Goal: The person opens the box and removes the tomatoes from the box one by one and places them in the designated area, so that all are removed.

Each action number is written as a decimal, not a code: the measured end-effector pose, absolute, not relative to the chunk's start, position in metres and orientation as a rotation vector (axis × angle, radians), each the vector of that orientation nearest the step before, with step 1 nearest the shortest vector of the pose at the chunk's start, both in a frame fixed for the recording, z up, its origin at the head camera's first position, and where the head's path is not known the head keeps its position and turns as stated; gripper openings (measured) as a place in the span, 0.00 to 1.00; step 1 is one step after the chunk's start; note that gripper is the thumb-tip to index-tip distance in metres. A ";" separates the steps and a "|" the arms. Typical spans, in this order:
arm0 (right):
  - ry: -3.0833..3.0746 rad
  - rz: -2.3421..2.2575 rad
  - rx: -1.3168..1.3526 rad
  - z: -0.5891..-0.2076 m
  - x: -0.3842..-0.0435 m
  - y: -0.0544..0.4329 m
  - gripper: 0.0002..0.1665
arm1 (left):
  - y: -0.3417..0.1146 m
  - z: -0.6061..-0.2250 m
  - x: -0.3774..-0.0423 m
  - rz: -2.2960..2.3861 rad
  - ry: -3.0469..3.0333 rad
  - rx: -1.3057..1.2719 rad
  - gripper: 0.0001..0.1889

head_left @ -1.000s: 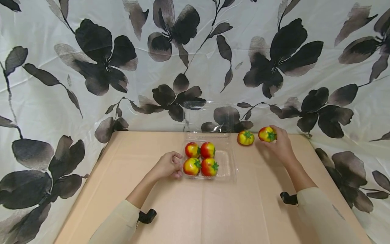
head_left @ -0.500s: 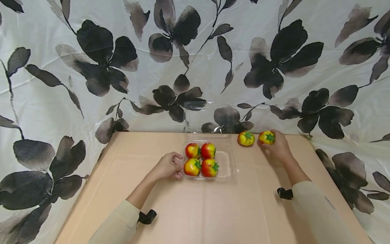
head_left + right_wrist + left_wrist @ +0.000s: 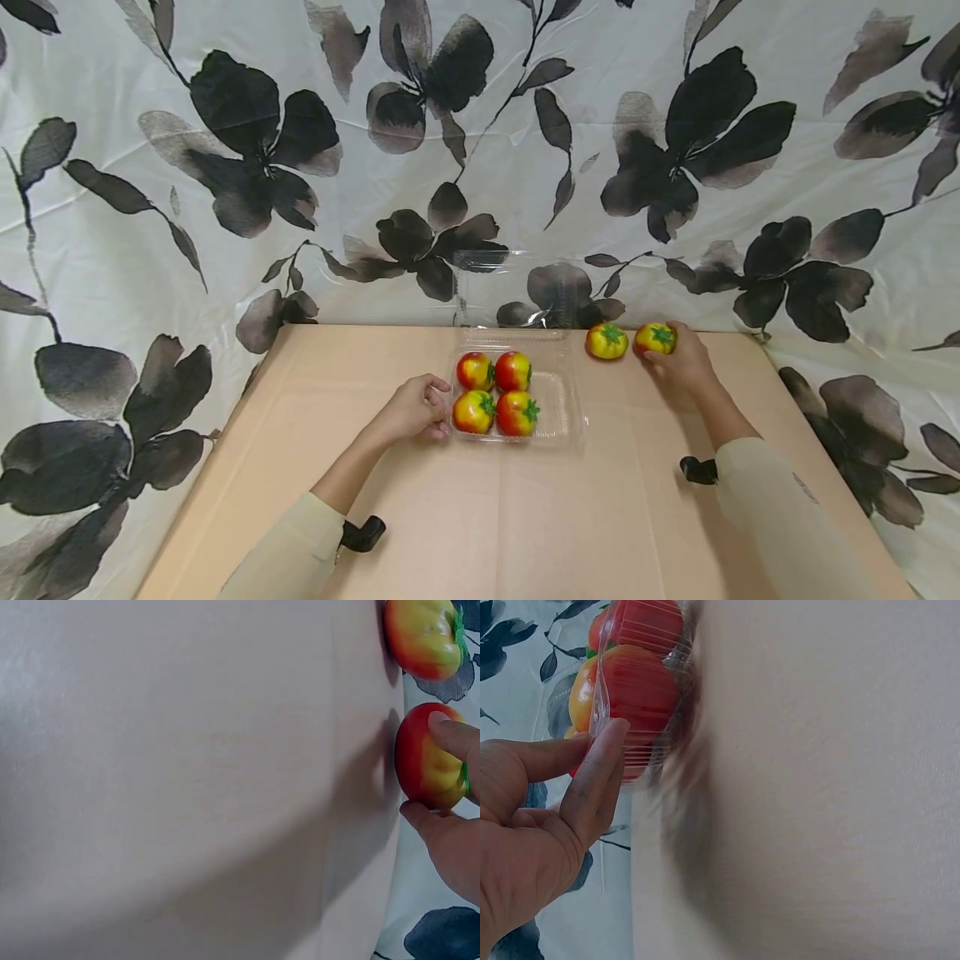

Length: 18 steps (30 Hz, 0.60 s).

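A clear plastic clamshell box point(image 3: 555, 407) lies on the table with its lid point(image 3: 517, 287) raised at the back. Several red-and-yellow toy tomatoes with green leafy tops sit in its left and middle parts. My left hand point(image 3: 412, 408) pinches the box's left rim between thumb and fingers, as the left wrist view shows. At the back right, my right hand point(image 3: 686, 357) holds a toy tomato point(image 3: 655, 338) between thumb and fingers. Whether that tomato touches the table is hard to tell. Another toy tomato point(image 3: 606, 341) rests to its left, slightly apart, right of the box.
The pale tan table point(image 3: 480, 517) ends in a straight back edge close behind the loose tomatoes. Beyond it hangs a white cloth point(image 3: 547, 167) with dark flower prints. The box's right part point(image 3: 555, 392) shows bare plastic.
My right hand has moved slightly left and down with the tomato, closer to the loose one. The left hand and the box have stayed in place.
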State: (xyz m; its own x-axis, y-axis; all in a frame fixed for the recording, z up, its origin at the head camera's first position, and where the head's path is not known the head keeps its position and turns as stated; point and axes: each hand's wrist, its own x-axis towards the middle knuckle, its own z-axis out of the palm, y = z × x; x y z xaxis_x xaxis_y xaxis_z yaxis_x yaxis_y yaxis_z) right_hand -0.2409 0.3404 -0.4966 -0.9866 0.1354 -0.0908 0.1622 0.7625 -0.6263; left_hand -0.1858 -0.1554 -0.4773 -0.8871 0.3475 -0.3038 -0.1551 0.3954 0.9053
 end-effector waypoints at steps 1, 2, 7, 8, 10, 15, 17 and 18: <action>2.915 -1.033 0.247 -0.498 -0.242 0.341 0.50 | -0.155 -0.477 -0.186 1.503 2.213 0.166 0.19; 2.913 -1.033 0.250 -0.498 -0.243 0.341 0.49 | -0.155 -0.477 -0.186 1.502 2.216 0.169 0.19; 2.903 -1.061 0.264 -0.501 -0.245 0.341 0.50 | -0.155 -0.477 -0.186 1.490 2.226 0.183 0.19; 2.899 -1.071 0.268 -0.501 -0.245 0.341 0.50 | -0.154 -0.477 -0.186 1.487 2.225 0.183 0.19; 2.896 -1.084 0.270 -0.502 -0.245 0.341 0.51 | -0.155 -0.476 -0.186 1.481 2.228 0.182 0.19; 2.885 -1.092 0.280 -0.502 -0.244 0.340 0.51 | -0.155 -0.477 -0.186 1.463 2.244 0.179 0.19; 2.872 -1.097 0.288 -0.502 -0.244 0.339 0.52 | -0.156 -0.477 -0.186 1.461 2.245 0.176 0.19; 2.866 -1.096 0.290 -0.502 -0.244 0.339 0.52 | -0.156 -0.477 -0.186 1.463 2.243 0.175 0.19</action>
State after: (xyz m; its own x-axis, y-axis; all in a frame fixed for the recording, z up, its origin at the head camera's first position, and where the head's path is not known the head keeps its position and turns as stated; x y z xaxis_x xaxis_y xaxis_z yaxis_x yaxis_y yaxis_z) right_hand -0.2441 0.3388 -0.5022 -0.9806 0.1538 -0.1217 0.1958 0.7296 -0.6553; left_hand -0.1861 -0.1557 -0.4773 -0.8890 0.3445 -0.3016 -0.1372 0.4281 0.8933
